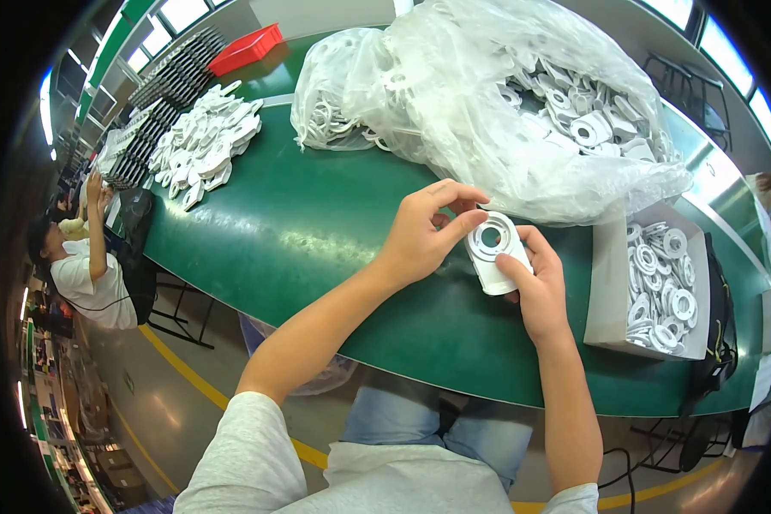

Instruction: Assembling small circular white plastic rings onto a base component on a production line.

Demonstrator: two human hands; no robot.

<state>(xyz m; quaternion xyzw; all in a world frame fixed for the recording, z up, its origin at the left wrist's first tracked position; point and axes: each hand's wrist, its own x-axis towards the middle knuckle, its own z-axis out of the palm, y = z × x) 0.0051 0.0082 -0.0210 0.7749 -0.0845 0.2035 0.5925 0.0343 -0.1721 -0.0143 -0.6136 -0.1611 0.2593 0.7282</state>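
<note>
Above the green table I hold a white plastic part [492, 272] with a rounded end, a square end and a round hole ringed by a raised rim. My right hand [540, 283] is closed round its lower right side, thumb on the face and fingers behind. At the rounded end, the thumb and fingertips of my left hand [433, 227] pinch the upper left edge. Whether a separate ring sits in the hole, I cannot tell.
Right of my hands stands a white box [606, 287] of white rings. Clear plastic bags [454, 111] of white parts cover the far side. Loose white parts [204, 141] lie at far left, by stacked dark trays [176, 68] and a red bin [247, 50]. Another person [94, 274] sits left.
</note>
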